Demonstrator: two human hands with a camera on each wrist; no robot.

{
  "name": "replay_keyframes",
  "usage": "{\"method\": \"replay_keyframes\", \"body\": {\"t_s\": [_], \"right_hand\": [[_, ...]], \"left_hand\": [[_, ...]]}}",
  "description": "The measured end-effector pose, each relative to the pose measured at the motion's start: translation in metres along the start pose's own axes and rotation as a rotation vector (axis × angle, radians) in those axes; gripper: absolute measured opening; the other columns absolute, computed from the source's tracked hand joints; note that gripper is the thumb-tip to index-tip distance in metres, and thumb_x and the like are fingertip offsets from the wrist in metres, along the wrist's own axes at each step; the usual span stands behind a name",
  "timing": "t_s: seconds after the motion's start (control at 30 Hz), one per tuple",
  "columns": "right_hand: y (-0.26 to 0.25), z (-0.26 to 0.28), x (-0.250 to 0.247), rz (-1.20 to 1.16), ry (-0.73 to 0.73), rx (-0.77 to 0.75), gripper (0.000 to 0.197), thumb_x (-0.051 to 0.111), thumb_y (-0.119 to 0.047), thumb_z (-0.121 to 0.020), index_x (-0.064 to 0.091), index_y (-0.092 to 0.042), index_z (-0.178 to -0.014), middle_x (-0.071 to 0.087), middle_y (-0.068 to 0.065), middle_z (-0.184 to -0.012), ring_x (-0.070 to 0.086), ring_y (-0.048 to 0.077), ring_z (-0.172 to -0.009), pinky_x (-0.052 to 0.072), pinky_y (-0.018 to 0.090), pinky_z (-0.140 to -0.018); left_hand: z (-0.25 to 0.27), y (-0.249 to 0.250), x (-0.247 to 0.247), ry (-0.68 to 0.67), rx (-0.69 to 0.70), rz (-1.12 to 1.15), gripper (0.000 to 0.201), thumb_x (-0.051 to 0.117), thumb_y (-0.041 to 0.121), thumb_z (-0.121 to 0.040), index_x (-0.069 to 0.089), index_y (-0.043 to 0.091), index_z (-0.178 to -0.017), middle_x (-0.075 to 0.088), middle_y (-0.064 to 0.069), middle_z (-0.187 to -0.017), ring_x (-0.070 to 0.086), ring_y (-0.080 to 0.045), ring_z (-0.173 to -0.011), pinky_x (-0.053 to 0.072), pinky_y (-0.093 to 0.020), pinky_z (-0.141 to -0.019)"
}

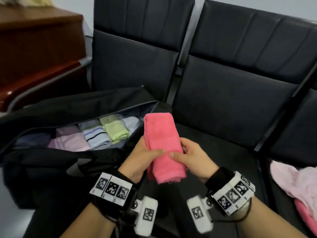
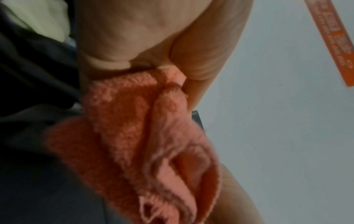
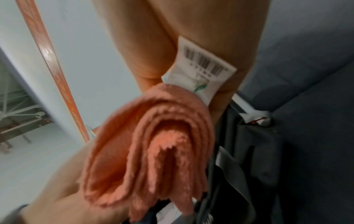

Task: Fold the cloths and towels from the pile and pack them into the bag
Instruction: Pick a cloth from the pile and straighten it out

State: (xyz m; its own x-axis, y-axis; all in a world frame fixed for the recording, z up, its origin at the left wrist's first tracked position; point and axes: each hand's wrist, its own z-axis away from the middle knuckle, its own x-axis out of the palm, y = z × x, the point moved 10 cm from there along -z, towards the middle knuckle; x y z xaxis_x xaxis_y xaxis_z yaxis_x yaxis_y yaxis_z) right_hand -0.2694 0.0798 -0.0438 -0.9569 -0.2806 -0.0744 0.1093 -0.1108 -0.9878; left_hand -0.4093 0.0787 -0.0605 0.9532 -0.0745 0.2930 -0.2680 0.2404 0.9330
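Note:
A folded pink towel [image 1: 163, 146] is held up in front of me over the black seat. My left hand [image 1: 145, 157] grips its left side with the thumb laid across the top, and my right hand [image 1: 188, 157] grips its right side the same way. Both wrist views show the towel's layered end [image 2: 145, 144] [image 3: 153, 151] close up, with a white barcode label [image 3: 203, 71] against my right fingers. The open black bag [image 1: 72, 162] lies to the left, holding a row of folded cloths [image 1: 96, 134].
Black padded seats [image 1: 223, 93] fill the back and right. A loose pile of pale pink and pink cloths [image 1: 298, 186] lies on the seat at the far right. A brown wooden cabinet [image 1: 37, 54] stands at the back left.

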Motion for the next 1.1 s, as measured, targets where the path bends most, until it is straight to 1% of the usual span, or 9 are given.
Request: {"method": "replay_keyframes", "body": {"t_s": [0.2,0.33,0.43,0.5,0.7,0.77,0.93,1.03,1.1], "right_hand": [[-0.054,-0.106,0.014,0.314,-0.028,-0.106,0.038,0.072,-0.008,-0.087,0.06,-0.013,-0.123,0.069,0.007,-0.115,0.064,0.024,-0.112,0.051,0.038,-0.1],[-0.083,-0.181,-0.007,0.875,0.154,-0.243,0.065,0.067,-0.022,-0.091,0.039,-0.009,-0.149,0.042,0.011,-0.152,0.034,0.022,-0.143,0.024,0.032,-0.12],[-0.049,-0.225,-0.007,1.12,0.063,-0.065,0.069,0.056,-0.037,-0.098,0.027,-0.009,-0.154,0.026,0.013,-0.161,0.019,0.027,-0.15,0.02,0.039,-0.121],[-0.025,-0.24,-0.005,1.148,0.001,0.029,0.067,0.052,-0.044,-0.098,0.033,-0.008,-0.151,0.037,0.014,-0.155,0.033,0.029,-0.144,0.03,0.038,-0.116],[-0.012,-0.26,-0.028,1.102,0.134,0.137,0.058,0.067,-0.05,-0.082,0.057,-0.024,-0.134,0.065,0.006,-0.125,0.061,0.027,-0.114,0.046,0.03,-0.086],[-0.016,-0.261,-0.03,1.124,0.14,0.126,0.038,0.066,-0.04,-0.084,0.066,-0.03,-0.121,0.068,0.005,-0.116,0.064,0.028,-0.107,0.046,0.029,-0.08],[-0.082,-0.258,-0.04,1.087,0.253,-0.116,0.021,0.062,-0.024,-0.088,0.074,-0.024,-0.105,0.072,0.006,-0.112,0.065,0.03,-0.107,0.051,0.034,-0.09],[-0.138,-0.25,-0.046,0.956,0.369,-0.319,0.017,0.064,-0.022,-0.085,0.076,-0.022,-0.097,0.074,0.004,-0.098,0.067,0.027,-0.098,0.053,0.035,-0.087],[-0.153,-0.246,-0.043,0.948,0.383,-0.364,0.016,0.063,-0.025,-0.085,0.075,-0.024,-0.096,0.074,0.002,-0.095,0.067,0.026,-0.096,0.052,0.035,-0.085]], "left_hand": [[-0.063,0.051,-0.073,0.146,0.016,0.037,0.05,0.061,-0.013,-0.087,0.052,0.009,-0.131,0.069,-0.011,-0.12,0.067,-0.025,-0.111,0.058,-0.033,-0.084],[-0.095,0.013,-0.118,0.284,-0.263,0.186,0.037,0.053,-0.005,-0.095,0.057,0.005,-0.13,0.069,-0.018,-0.116,0.067,-0.029,-0.093,0.055,-0.037,-0.07],[-0.097,-0.03,-0.131,0.272,-0.528,0.128,0.034,0.049,0.006,-0.098,0.058,-0.003,-0.129,0.066,-0.026,-0.113,0.064,-0.034,-0.088,0.054,-0.045,-0.081],[-0.099,-0.044,-0.133,0.238,-0.59,0.136,0.033,0.048,0.011,-0.098,0.061,-0.008,-0.122,0.063,-0.027,-0.114,0.063,-0.034,-0.089,0.05,-0.047,-0.097],[-0.122,-0.033,-0.143,0.286,-0.506,0.318,0.044,0.046,0.013,-0.098,0.052,-0.008,-0.137,0.055,-0.027,-0.136,0.059,-0.035,-0.113,0.048,-0.047,-0.104],[-0.13,-0.022,-0.144,0.311,-0.451,0.325,0.041,0.045,0.011,-0.1,0.054,-0.007,-0.136,0.057,-0.027,-0.135,0.063,-0.035,-0.104,0.053,-0.047,-0.092],[-0.161,0.006,-0.154,0.394,-0.279,0.246,0.034,0.045,0.006,-0.102,0.056,-0.002,-0.133,0.063,-0.026,-0.124,0.065,-0.038,-0.106,0.052,-0.051,-0.088],[-0.18,0.015,-0.148,0.327,-0.264,0.194,0.024,0.043,0.011,-0.104,0.065,0.002,-0.109,0.075,-0.015,-0.094,0.072,-0.021,-0.082,0.056,-0.036,-0.083],[-0.186,0.009,-0.151,0.367,-0.297,0.123,0.02,0.045,0.011,-0.104,0.063,0.004,-0.101,0.072,-0.018,-0.096,0.07,-0.024,-0.087,0.053,-0.037,-0.09]]}}
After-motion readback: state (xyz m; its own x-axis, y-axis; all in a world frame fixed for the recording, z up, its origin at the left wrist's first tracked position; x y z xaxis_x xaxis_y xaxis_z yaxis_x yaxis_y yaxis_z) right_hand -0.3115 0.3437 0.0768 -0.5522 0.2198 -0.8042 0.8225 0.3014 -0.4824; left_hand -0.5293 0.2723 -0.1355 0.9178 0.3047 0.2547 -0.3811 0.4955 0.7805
